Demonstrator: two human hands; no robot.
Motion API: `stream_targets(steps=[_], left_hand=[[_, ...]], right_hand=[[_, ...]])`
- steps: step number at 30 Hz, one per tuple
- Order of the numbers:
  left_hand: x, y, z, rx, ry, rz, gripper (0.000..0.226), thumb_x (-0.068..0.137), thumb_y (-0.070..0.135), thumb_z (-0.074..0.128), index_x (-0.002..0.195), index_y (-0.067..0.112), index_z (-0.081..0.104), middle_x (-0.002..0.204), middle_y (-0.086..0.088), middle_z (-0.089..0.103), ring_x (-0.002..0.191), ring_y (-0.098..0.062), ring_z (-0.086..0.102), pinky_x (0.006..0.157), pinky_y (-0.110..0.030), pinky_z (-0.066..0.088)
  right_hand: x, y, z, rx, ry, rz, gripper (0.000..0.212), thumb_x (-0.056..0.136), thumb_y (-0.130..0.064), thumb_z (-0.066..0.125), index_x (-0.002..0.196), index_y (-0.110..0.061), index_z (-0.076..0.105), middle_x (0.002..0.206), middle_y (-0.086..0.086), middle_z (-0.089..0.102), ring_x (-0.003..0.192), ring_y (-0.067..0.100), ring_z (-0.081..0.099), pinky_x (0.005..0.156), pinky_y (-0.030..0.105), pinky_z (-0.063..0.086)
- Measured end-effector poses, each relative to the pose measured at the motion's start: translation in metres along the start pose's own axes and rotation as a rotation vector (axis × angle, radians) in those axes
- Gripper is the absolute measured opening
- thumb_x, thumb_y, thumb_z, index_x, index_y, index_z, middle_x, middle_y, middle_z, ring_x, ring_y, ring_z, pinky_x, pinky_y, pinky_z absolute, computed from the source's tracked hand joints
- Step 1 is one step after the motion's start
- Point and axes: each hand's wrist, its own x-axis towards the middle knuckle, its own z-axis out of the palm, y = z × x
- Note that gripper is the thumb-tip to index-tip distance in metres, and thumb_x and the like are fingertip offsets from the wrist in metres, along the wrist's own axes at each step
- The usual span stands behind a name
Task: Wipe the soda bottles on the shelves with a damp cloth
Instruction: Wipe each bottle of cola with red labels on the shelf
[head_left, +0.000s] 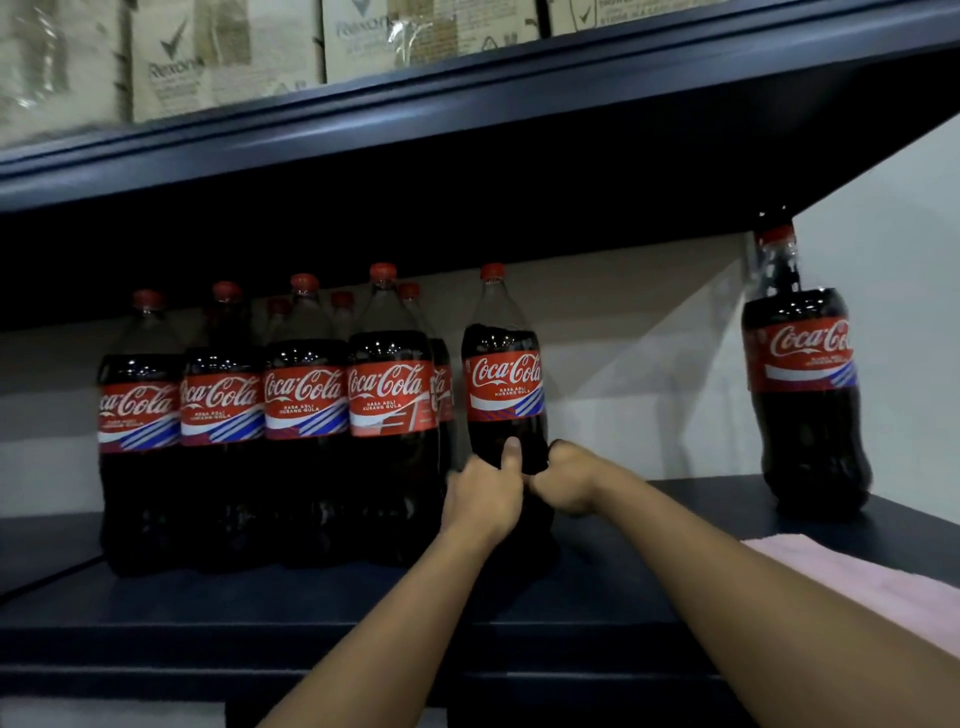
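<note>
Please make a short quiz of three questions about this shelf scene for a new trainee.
1. True or false: the pink cloth lying on the dark blue shelf is in one of the hands.
2. Which hands grip the lower body of the dark plastic cola bottle with the red cap and red label? A) left only B) right only C) both
3. Fill in: the lone cola bottle at the far right stands ____ from the group of bottles on the left.

Key
1. False; it lies by the right forearm, untouched.
2. C; the left hand and the right hand both hold it.
3. apart
</note>
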Motion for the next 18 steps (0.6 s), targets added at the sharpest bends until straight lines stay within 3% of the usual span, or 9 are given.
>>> stream_targets(steps=[2, 5, 9, 13, 15, 18], left_hand=[[0.006, 0.0, 0.001, 0.061, 0.011, -0.011, 0.068, 0.109, 0.058, 0.038, 0.147, 0.003, 0.05, 0.147, -0.027, 0.056, 0.136, -0.042, 0.053, 0.109, -0.039, 0.043], [0.009, -0.003, 0.002, 0.11, 0.019, 0.002, 0.061, 0.11, 0.049, 0.045, 0.146, 0.0, 0.044, 0.143, -0.027, 0.058, 0.133, -0.043, 0.056, 0.103, -0.039, 0.046], [0.015, -0.009, 0.005, 0.168, 0.019, 0.035, 0.059, 0.111, 0.042, 0.047, 0.153, 0.002, 0.04, 0.147, -0.027, 0.053, 0.135, -0.042, 0.054, 0.107, -0.039, 0.044], [0.017, -0.01, 0.007, 0.137, -0.008, 0.031, 0.053, 0.112, 0.038, 0.045, 0.149, 0.0, 0.042, 0.147, -0.027, 0.055, 0.136, -0.042, 0.054, 0.104, -0.036, 0.044], [0.015, -0.009, 0.006, 0.103, -0.03, 0.013, 0.052, 0.113, 0.039, 0.042, 0.145, -0.001, 0.045, 0.146, -0.028, 0.056, 0.135, -0.042, 0.054, 0.1, -0.033, 0.042], [0.012, -0.007, 0.004, 0.103, -0.072, 0.014, 0.056, 0.115, 0.042, 0.033, 0.149, -0.001, 0.044, 0.148, -0.028, 0.052, 0.138, -0.044, 0.05, 0.108, -0.037, 0.04]], right_hand=[[0.009, -0.001, 0.004, 0.002, 0.002, 0.015, 0.036, 0.098, -0.033, 0.062, 0.117, -0.002, 0.061, 0.104, 0.017, 0.065, 0.084, 0.031, 0.061, 0.057, 0.029, 0.048], [0.017, -0.003, 0.006, -0.006, 0.007, 0.029, 0.028, 0.098, -0.028, 0.058, 0.11, -0.004, 0.062, 0.105, 0.018, 0.068, 0.089, 0.035, 0.067, 0.064, 0.034, 0.054], [0.024, -0.006, 0.009, -0.034, -0.001, 0.015, 0.019, 0.098, -0.025, 0.058, 0.106, -0.008, 0.057, 0.1, 0.015, 0.063, 0.088, 0.031, 0.062, 0.07, 0.035, 0.052], [0.029, -0.01, 0.01, -0.047, 0.008, 0.043, 0.031, 0.098, -0.03, 0.061, 0.117, -0.006, 0.058, 0.116, 0.017, 0.066, 0.101, 0.033, 0.066, 0.071, 0.033, 0.052], [0.032, -0.009, 0.01, -0.048, 0.011, 0.045, 0.025, 0.099, -0.03, 0.061, 0.109, -0.007, 0.055, 0.115, 0.017, 0.066, 0.093, 0.03, 0.063, 0.066, 0.031, 0.049], [0.039, -0.004, 0.015, -0.012, 0.035, 0.052, 0.024, 0.1, -0.031, 0.059, 0.106, -0.008, 0.052, 0.095, 0.008, 0.062, 0.079, 0.022, 0.057, 0.06, 0.027, 0.045]])
